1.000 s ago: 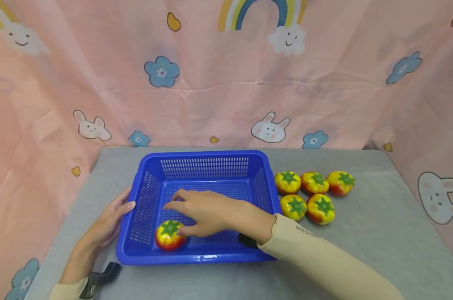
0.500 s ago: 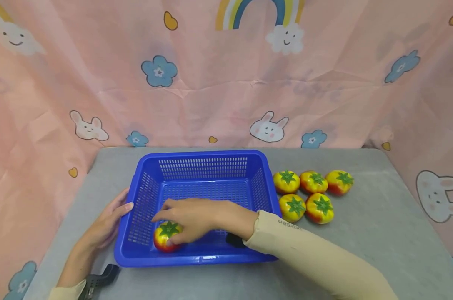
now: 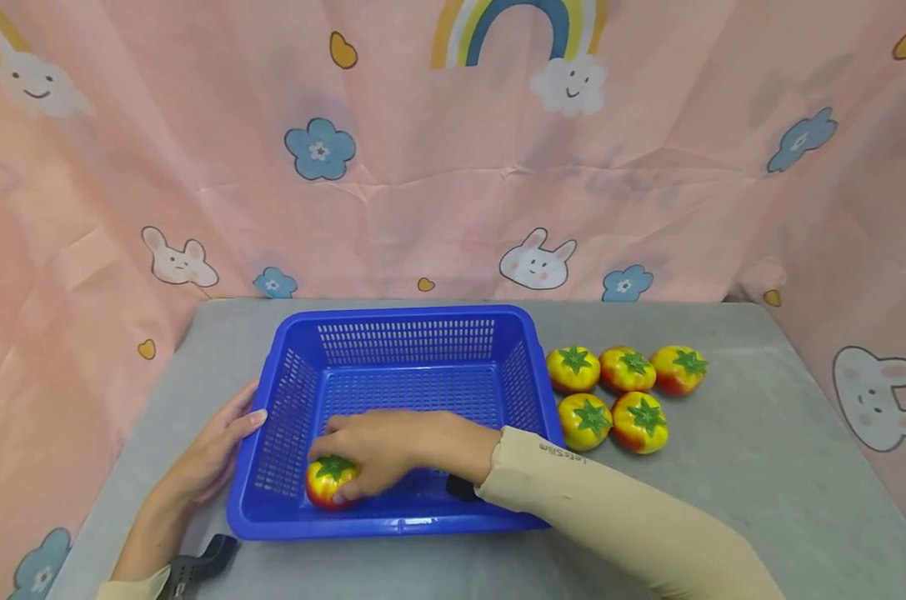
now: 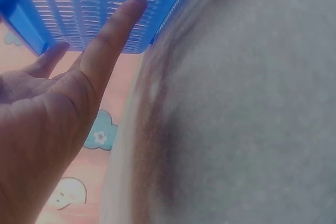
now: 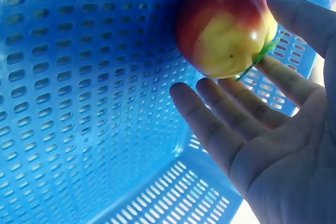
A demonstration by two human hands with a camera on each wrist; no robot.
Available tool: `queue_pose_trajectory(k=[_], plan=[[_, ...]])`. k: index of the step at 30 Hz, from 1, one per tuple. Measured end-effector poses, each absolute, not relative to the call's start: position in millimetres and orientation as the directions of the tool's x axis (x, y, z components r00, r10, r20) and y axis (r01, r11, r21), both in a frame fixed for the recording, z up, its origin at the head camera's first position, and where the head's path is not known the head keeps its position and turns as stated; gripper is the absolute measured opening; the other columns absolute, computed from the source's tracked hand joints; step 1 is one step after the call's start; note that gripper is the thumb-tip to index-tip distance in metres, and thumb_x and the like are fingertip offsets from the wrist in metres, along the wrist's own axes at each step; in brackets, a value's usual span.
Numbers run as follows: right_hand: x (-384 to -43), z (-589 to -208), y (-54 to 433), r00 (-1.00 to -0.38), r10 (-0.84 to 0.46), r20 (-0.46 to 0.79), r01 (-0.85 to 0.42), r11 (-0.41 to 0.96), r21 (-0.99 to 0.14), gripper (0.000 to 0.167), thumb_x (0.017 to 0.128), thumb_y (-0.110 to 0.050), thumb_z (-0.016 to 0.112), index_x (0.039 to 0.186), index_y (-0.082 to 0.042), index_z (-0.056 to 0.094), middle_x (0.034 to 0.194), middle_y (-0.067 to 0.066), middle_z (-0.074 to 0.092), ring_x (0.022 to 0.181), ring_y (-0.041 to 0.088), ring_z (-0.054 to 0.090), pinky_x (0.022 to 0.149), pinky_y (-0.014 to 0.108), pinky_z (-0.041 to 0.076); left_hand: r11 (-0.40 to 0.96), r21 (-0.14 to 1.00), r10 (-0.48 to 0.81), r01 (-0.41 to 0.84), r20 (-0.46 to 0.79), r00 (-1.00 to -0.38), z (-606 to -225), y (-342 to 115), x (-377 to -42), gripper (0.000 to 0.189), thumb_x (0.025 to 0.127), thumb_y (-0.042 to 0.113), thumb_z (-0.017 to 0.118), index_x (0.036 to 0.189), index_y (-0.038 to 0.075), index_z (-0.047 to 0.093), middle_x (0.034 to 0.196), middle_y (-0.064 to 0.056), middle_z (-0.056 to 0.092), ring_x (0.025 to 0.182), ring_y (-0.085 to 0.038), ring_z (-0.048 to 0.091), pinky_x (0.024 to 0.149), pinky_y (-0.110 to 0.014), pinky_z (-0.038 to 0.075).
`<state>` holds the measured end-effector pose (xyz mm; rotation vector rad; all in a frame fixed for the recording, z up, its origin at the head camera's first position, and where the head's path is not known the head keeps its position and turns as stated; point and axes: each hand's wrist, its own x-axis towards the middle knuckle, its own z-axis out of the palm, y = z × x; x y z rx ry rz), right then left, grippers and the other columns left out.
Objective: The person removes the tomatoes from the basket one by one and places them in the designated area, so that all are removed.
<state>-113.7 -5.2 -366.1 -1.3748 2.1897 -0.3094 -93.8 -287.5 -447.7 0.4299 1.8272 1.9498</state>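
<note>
A blue plastic basket (image 3: 422,333) with slotted walls stands on the grey table. Inside its front left corner sits a toy tomato (image 3: 325,486), red and yellow with a green star-shaped leaf. My right hand (image 3: 381,450) reaches down over this tomato, thumb on the near side and fingers bent over the far side. In the right wrist view the tomato lies between the thumb (image 5: 302,22) and the other fingers, close to a basket wall. My left hand (image 3: 212,454) rests against the basket's left side, its fingers extended along the outer wall in the left wrist view.
Several more toy tomatoes (image 3: 640,422) sit in two rows on the table just right of the basket. A pink patterned curtain (image 3: 422,167) hangs behind the table and along both sides. Dark wrist mounts (image 3: 205,562) show at the wrists.
My right hand has moved left and down onto the tomato in the basket, its fingers coming around it. The left hand stays at the basket's side.
</note>
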Motion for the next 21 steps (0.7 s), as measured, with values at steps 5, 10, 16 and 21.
queue_pose_trajectory(k=[5, 10, 16, 21], plan=[[-114.3, -369.5, -7.7, -0.329, -0.891, -0.313, -0.763, 0.446, -0.468, 0.055, 0.099, -0.032, 0.075, 0.150, -0.021, 0.057, 0.143, -0.003, 0.062, 0.120, 0.006, 0.060, 0.112, 0.024, 0.049, -0.078, 0.992, 0.532, -0.095, -0.039, -0.846, -446.7, -287.4, -94.3, 0.057, 0.113, 0.011, 0.030, 0.168, 0.012, 0.014, 0.146, 0.014, 0.059, 0.126, -0.011, 0.068, 0.099, -0.033, 0.062], [-114.5, -372.7, -6.1, -0.332, -0.894, -0.300, -0.756, 0.443, -0.483, 0.055, 0.097, -0.032, 0.077, 0.148, -0.021, 0.058, 0.141, -0.003, 0.063, 0.119, 0.005, 0.060, 0.111, 0.023, 0.048, -0.085, 0.993, 0.540, -0.086, -0.027, -0.841, -446.3, -286.1, -94.8, 0.053, 0.113, 0.010, 0.030, 0.165, 0.018, 0.021, 0.146, 0.012, 0.059, 0.127, -0.012, 0.068, 0.099, -0.033, 0.061], [-114.1, -373.4, -6.1, -0.337, -0.893, -0.299, -0.749, 0.446, -0.490, 0.054, 0.097, -0.033, 0.078, 0.146, -0.022, 0.059, 0.136, -0.002, 0.063, 0.113, 0.005, 0.059, 0.105, 0.021, 0.050, -0.075, 0.993, 0.539, -0.089, -0.035, -0.841, -446.1, -286.5, -94.7, 0.054, 0.113, 0.011, 0.030, 0.166, 0.018, 0.019, 0.148, 0.013, 0.057, 0.128, -0.010, 0.066, 0.100, -0.032, 0.061], [-113.7, -373.2, -6.0, -0.329, -0.892, -0.309, -0.755, 0.445, -0.481, 0.060, 0.095, -0.032, 0.080, 0.149, -0.021, 0.058, 0.141, -0.002, 0.062, 0.120, 0.007, 0.059, 0.113, 0.025, 0.048, -0.080, 0.992, 0.538, -0.093, -0.036, -0.842, -447.1, -287.1, -93.7, 0.056, 0.113, 0.011, 0.030, 0.167, 0.017, 0.016, 0.149, 0.015, 0.056, 0.129, -0.009, 0.066, 0.100, -0.032, 0.060]])
